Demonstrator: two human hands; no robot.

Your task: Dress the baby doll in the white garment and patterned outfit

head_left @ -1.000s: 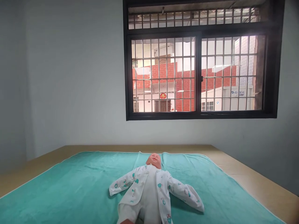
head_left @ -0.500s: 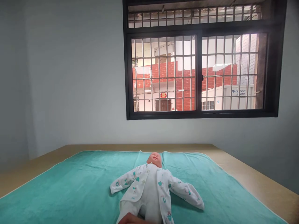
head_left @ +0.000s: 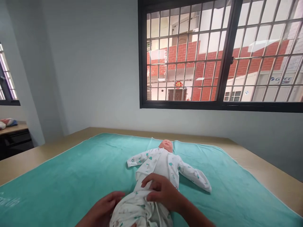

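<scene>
Both of your hands have come up into view since half a second ago, when only a sliver of one showed at the bottom edge, and your head has dipped and swung left so a second window (head_left: 6, 78) now shows on the left wall. One baby doll (head_left: 163, 157) lies on its back in the middle of one teal blanket (head_left: 71, 176), head toward the far wall, its two sleeves spread out to either side. Your right hand (head_left: 163, 190) rests flat on the doll's belly, fingers (head_left: 148, 179) loosely spread over the bunched white printed romper (head_left: 139, 211). Your left hand (head_left: 104, 208) cups the bunched cloth from the left side, fingers curled against it. One large barred window (head_left: 222, 53) fills the wall ahead. One dark desk (head_left: 14, 138) stands at far left.
</scene>
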